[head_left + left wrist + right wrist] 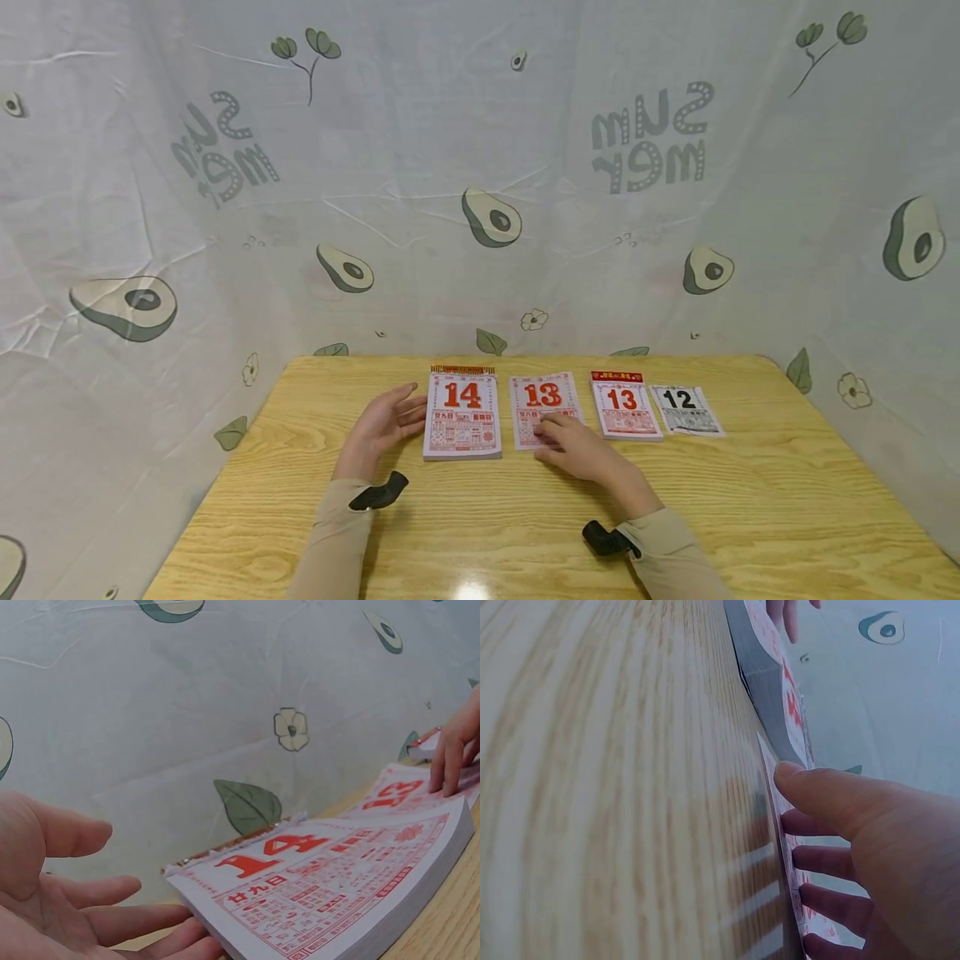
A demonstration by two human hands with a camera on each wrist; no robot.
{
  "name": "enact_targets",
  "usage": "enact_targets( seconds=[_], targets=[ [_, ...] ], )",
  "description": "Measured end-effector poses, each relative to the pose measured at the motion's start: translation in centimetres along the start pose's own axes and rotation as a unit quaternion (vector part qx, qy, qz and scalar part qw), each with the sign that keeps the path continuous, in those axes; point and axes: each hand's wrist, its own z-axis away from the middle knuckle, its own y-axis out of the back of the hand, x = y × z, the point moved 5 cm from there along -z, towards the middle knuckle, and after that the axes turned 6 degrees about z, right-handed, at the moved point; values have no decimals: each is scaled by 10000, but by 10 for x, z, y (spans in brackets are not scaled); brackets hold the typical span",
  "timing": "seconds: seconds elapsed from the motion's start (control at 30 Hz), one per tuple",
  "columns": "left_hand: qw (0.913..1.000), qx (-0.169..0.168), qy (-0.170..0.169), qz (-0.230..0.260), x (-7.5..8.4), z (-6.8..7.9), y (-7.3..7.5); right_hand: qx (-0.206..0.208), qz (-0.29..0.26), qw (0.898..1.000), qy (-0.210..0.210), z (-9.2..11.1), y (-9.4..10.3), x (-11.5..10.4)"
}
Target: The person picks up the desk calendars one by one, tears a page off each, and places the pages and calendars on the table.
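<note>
In the head view my left hand is at the left side of a thick tear-off calendar showing a red 14. Its fingers are extended, and in the left wrist view the lower fingertips meet the calendar's left edge. Just right of the calendar lies a loose calendar sheet with a red 13. My right hand rests on its lower right part, fingers lightly bent and touching the paper. In the right wrist view the thumb and fingers are spread over the sheet, gripping nothing.
Farther right lie a smaller tear-off calendar with a red 13 and a red header, and a loose sheet with a black 12. All sit on a wood-grain table. A printed cloth hangs behind and at both sides.
</note>
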Motion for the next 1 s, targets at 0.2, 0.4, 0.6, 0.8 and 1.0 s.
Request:
enact_targets(
  seconds=[0.2,0.4,0.6,0.8,1.0],
  targets=[
    [9999,-119,-54,13,-1,1,0,-127,-139,9998,-102,-1,-1,-1],
    [9998,-159,-84,-5,-1,2,-1,-158,-94,9997,-172,-2,-1,1],
    [9997,-177,-149,4,-2,2,-2,-208,-21,9995,-240,-2,-2,2],
    [9995,-203,-238,-60,-3,-1,-2,-241,-5,9994,-256,-1,-2,2],
    [9990,-163,-337,-259,-1,-1,-2,-221,36,9995,-225,-1,-2,2]
  ],
)
